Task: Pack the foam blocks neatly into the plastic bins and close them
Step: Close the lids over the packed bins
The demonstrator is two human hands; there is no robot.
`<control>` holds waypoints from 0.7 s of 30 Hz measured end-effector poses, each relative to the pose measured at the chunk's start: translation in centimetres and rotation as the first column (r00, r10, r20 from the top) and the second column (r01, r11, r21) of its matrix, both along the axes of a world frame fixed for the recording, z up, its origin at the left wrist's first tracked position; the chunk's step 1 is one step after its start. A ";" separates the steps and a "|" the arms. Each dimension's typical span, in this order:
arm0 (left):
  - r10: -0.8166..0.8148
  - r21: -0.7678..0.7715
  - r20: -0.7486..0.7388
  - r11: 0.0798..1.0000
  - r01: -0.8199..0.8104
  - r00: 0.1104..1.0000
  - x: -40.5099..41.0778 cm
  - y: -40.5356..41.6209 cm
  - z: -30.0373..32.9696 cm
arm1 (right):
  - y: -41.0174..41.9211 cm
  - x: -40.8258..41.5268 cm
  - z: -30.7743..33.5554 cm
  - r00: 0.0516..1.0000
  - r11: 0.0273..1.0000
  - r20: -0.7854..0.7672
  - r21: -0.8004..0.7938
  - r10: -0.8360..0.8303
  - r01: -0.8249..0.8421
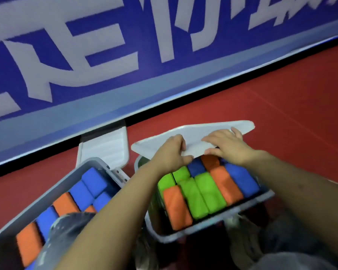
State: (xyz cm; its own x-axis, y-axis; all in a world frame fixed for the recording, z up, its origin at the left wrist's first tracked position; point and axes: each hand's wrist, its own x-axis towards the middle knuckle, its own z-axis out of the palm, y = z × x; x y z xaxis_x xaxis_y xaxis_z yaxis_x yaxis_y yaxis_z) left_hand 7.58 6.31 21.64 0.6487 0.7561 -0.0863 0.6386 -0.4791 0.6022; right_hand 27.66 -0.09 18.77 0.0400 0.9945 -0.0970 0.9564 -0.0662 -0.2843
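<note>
Both hands are on the white lid (pixel 193 140) of the right-hand bin (pixel 209 228). The left hand (pixel 171 152) grips the lid's near edge with curled fingers, thumb underneath; the right hand (pixel 225 146) lies on top, fingers spread and fairly flat, thumb hooked at the edge. The lid tilts over the bin's far rim, not yet seated.

Under it the orange, green and blue foam blocks (pixel 203 190) fill the bin in tight rows. To close well, I would square the lid to the rim, lower it evenly, then press at the corners, checking no block stands proud.

The left-hand bin (pixel 53 191), on the red floor (pixel 281 90), is also packed, its lid (pixel 105 147) hinged back.
</note>
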 end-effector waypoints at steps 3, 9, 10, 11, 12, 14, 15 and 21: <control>-0.012 -0.023 -0.011 1.000 0.012 1.000 2.6 -5.0 -1.0 | -5.6 2.0 -2.0 0.985 0.991 -0.115 0.039 -0.126 0.131; 0.035 -0.020 -0.046 0.999 -0.036 0.998 7.9 -11.7 -5.5 | -10.4 3.4 -5.1 0.299 0.775 -0.741 -0.450 -0.602 0.444; 0.057 -0.031 -0.061 0.998 -0.059 0.997 8.8 -12.5 -6.2 | -10.5 3.0 -5.4 -0.003 0.694 -0.757 -0.601 -0.654 0.396; 0.086 -0.044 -0.071 0.995 -0.090 0.994 9.8 -13.3 -6.9 | -10.5 2.8 -5.7 -0.274 0.628 -0.705 -0.708 -0.654 0.322; 0.117 -0.053 -0.067 0.991 -0.121 0.991 10.8 -14.1 -7.5 | -10.4 2.9 -6.3 -0.430 0.592 -0.653 -0.753 -0.623 0.286; 0.176 -0.068 -0.017 0.982 -0.177 0.984 12.8 -15.4 -8.6 | -10.3 3.8 -6.8 -0.477 0.574 -0.650 -0.755 -0.591 0.317; 0.199 -0.082 0.018 0.977 -0.197 0.980 13.6 -15.9 -9.1 | -10.4 4.3 -7.0 -0.441 0.584 -0.677 -0.734 -0.589 0.347; 0.119 -0.203 0.060 0.974 -0.105 0.991 12.0 -16.5 -13.4 | -11.6 6.7 -12.7 0.321 0.714 -0.652 -0.525 -0.687 0.464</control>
State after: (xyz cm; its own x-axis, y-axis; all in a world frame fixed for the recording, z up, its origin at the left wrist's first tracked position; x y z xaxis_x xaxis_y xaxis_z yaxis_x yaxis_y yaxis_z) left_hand 19.57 -10.18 8.22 0.5707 0.7968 -0.1985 0.6333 -0.2733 0.7240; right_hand 34.35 -11.70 6.10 0.3939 0.6956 -0.6009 0.0413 -0.6664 -0.7444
